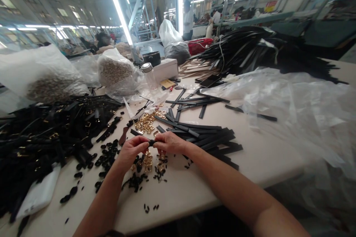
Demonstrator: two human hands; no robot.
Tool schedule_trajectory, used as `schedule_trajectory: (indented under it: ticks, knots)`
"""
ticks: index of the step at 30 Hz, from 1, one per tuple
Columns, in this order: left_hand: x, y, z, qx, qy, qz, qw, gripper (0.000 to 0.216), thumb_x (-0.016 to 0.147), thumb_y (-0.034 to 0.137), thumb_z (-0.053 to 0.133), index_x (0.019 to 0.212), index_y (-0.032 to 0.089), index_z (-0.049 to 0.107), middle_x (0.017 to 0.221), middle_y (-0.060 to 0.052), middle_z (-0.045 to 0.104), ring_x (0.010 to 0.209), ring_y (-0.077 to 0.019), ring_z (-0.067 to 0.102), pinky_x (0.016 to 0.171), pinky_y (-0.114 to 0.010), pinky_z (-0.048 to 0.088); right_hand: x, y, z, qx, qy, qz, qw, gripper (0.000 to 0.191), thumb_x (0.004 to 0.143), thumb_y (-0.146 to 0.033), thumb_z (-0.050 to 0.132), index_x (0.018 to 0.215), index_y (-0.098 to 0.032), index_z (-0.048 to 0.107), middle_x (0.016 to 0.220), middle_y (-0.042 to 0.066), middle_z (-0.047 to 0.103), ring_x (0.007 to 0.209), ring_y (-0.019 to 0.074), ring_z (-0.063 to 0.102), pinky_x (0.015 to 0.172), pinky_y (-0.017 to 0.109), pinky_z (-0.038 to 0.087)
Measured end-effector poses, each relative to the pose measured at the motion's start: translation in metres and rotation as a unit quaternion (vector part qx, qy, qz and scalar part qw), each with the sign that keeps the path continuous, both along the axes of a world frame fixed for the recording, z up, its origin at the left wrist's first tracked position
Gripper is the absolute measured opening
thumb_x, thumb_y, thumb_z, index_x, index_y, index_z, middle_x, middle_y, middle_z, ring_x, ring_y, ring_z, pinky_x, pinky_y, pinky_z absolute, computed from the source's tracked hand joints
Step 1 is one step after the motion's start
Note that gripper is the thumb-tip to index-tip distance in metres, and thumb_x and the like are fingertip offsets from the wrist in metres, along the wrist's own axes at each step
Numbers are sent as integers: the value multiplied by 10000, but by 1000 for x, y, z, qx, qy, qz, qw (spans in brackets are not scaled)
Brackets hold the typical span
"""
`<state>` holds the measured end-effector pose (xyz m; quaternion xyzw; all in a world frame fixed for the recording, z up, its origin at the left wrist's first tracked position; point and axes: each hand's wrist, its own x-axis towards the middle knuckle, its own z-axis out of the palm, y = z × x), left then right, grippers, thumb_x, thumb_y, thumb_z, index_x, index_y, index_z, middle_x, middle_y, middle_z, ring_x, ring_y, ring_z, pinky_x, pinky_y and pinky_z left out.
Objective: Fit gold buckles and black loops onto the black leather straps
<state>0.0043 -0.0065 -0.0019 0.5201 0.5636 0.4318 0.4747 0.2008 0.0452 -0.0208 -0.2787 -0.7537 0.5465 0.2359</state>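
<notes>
My left hand (137,147) and my right hand (168,141) meet over the table, thumbs and fingers pinched on a black strap (136,132). One end of the strap sticks out past my left fingers; the part between my fingertips is mostly covered. Just beyond my hands lies a heap of gold buckles (145,123), and more gold buckles (148,163) lie below my fingers. Small black pieces (136,181) are scattered nearer to me. To the right of my right hand, cut black straps (219,137) lie in a loose stack.
A large pile of black straps with buckles (69,126) covers the left side. Black round pieces (107,157) lie beside it. Behind stand a glass bottle (150,76), a white box (168,68) and filled plastic bags (115,68). Clear plastic sheeting (300,107) spreads over the right.
</notes>
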Motion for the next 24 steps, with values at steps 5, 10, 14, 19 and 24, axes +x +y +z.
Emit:
schedule_trajectory:
  ticks: [5,10,14,19,24]
  knots:
    - [8,0,1,6,29,21,999,234,621,353,802,780,190,752,684,-17,698,609,-151,612,623,-284,529,-2,2,0,127,-49,-70,988,168,843,-200,613,679,-173,641,567,-48,641,519,78,558,506,168,342]
    - [10,1,1,50,43,57,996,243,632,333,795,819,187,742,750,-14,703,643,-141,614,641,-270,525,-5,1,-6,75,-19,-64,995,161,855,-206,591,701,-172,623,582,-48,639,479,74,568,493,164,378]
    - [12,0,2,59,22,103,993,240,637,338,791,789,181,694,656,15,667,588,-131,597,608,-262,515,-10,0,-13,10,33,-81,996,134,853,-229,579,736,-170,606,610,-41,633,457,81,583,460,166,420]
    - [19,-2,-3,66,14,110,992,245,652,333,794,819,178,703,742,-6,711,661,-152,638,680,-285,529,-13,1,-17,-16,59,-108,992,120,850,-243,569,768,-162,607,606,-37,616,447,72,573,422,150,411]
    - [21,1,-12,32,-147,137,979,287,583,315,852,795,169,724,752,-9,726,648,-112,632,656,-230,523,-14,1,-15,-116,132,-92,980,246,824,-399,627,800,-155,607,591,-40,604,459,67,558,449,163,460]
